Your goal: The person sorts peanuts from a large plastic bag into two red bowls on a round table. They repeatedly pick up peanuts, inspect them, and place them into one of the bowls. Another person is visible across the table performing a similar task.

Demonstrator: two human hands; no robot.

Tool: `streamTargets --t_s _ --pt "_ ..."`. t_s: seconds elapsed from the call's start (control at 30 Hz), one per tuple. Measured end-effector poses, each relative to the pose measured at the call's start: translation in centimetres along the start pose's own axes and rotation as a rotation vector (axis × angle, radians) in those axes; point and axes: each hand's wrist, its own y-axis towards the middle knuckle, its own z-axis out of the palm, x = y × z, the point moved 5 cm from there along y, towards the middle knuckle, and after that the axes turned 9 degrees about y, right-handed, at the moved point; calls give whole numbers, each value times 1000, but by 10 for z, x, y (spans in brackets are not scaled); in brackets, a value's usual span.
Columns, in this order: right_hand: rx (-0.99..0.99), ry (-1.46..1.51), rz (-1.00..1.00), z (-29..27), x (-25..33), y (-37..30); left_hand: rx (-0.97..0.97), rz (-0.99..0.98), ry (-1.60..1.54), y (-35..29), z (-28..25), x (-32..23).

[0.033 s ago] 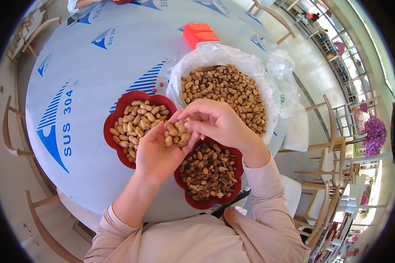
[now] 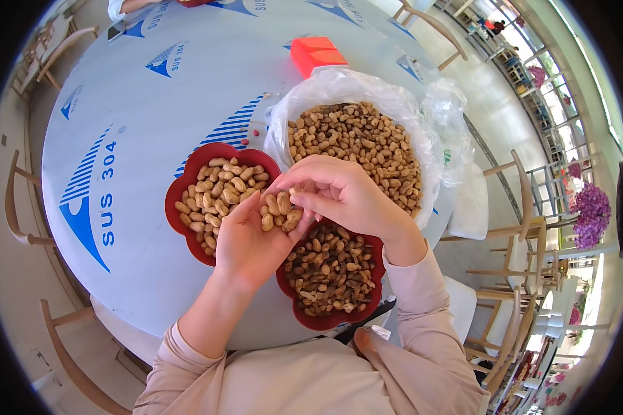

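Observation:
My left hand [image 2: 251, 238] is cupped palm up, with several pale unshelled peanuts [image 2: 279, 211] lying in it. Over that palm, my right hand [image 2: 335, 194] pinches what looks like one peanut [image 2: 295, 191] between thumb and fingers, its fingertips partly hidden. Left of my hands stands a red scalloped bowl [image 2: 173, 214] of clean, light peanuts. A second red bowl [image 2: 378, 266] below my right hand holds darker, dirtier ones. Beyond my right hand, a clear plastic bag [image 2: 377, 86] lies spread open around a large heap of mixed peanuts [image 2: 353, 138].
Everything rests on a round table [image 2: 138, 166] covered in printed film. A bright red-orange box [image 2: 316, 57] stands behind the bag, and small red bits [image 2: 245, 142] lie near the left bowl. Wooden chairs [image 2: 31, 200] surround the table. Another person's sleeve [image 2: 115, 10] shows at the far left.

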Motion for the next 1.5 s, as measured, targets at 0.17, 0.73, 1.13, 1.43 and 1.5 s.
streamTargets --t_s 0.17,0.73,1.13,1.43,1.5 --pt "-166 129 147 -15 3 -10 -146 45 -29 0 6 -6" --pt "-528 17 173 -43 -31 -113 -326 558 936 -19 21 -103" --pt "-928 -265 -14 -51 -35 -177 -260 706 1346 -12 35 -85" --pt "-1201 -410 -124 -53 -42 -202 -116 369 2077 43 73 -11" --pt "-1275 -349 -134 -56 -43 -208 56 410 2261 59 87 10"
